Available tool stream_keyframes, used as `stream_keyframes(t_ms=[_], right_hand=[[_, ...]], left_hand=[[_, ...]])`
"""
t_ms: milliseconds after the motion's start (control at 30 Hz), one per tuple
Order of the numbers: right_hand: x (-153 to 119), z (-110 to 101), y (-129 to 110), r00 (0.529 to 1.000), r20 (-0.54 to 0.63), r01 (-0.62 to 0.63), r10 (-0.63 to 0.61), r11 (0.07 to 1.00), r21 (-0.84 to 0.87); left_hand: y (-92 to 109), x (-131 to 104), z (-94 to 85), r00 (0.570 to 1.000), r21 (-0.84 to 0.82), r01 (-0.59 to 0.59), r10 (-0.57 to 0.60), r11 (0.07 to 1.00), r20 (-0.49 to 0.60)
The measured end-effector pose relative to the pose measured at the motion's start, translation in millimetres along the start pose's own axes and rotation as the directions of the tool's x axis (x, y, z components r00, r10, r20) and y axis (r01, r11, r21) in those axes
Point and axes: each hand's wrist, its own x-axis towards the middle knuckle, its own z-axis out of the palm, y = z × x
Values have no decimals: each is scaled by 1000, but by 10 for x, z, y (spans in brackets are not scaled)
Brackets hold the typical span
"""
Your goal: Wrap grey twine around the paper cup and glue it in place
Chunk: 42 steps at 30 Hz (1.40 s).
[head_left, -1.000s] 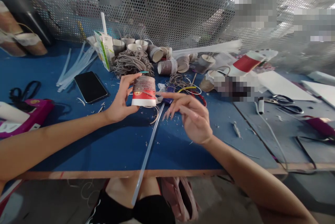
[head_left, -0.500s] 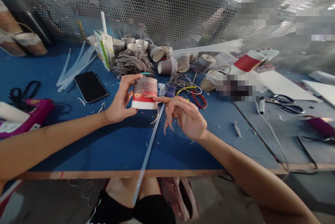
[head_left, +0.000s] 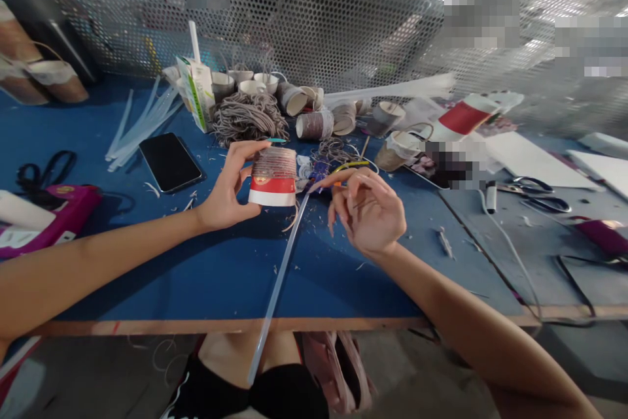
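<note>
My left hand (head_left: 228, 187) grips a paper cup (head_left: 272, 197) with its thumb at the lower end and fingers over the top. The lower part of the cup is red and white. Grey-brown cord (head_left: 275, 163) winds round the upper part in close rows. To the right of the cup, apart from it, hovers my right hand (head_left: 370, 206), empty, index finger stretched to the left and other fingers loosely bent. Behind that fingertip lies a partly hidden purple-blue object (head_left: 321, 170). A long translucent glue stick (head_left: 279, 282) runs from near it over the table's front edge.
At the back sit a heap of grey cord (head_left: 250, 117) and several cord-wrapped cups (head_left: 314, 126). A phone (head_left: 170, 162) and loose glue sticks (head_left: 142, 128) lie left. Scissors (head_left: 534, 193) rest at the right. A perforated metal screen (head_left: 318, 20) stands behind the table.
My right hand has moved right, away from the cup's side, where its index finger pointed across the red band. The cup stays in my left hand, almost unmoved.
</note>
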Motion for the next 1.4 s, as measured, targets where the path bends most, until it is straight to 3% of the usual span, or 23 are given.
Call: stream_keyframes(t_ms=[200,300,633,967,1033,1133,1233,1300,1400], right_hand=[[-113,38,-5,948,289,-62,131,970,-236],[-118,17,19,927,347,-39,140,958,-284],[4,5,26,976,131,-168,174,984,-61],[120,-89,28,922,-8,-386,387,920,68],[117,-106,69,942,-67,-326,328,944,45],[89,-107,124,970,-215,-127,110,990,-68],[51,-101,136,945,-301,59,-127,973,-225],[26,-100,116,938,-266,137,-222,943,-303],[-7,-92,69,975,-44,191,-219,916,-352]], left_hand=[[62,12,23,1000,94,5,-5,996,3],[65,10,20,1000,127,-18,16,992,15],[-51,-19,40,999,-40,-33,32,999,-10],[-64,13,43,999,-204,-30,26,979,-21],[-61,20,29,1000,-203,-15,15,979,-3],[-70,30,4,1000,-184,6,-1,983,30],[-88,36,-12,999,-194,22,-12,981,51],[-91,40,-15,998,-212,42,-30,976,59],[-65,46,-6,994,-218,77,-57,973,96]])
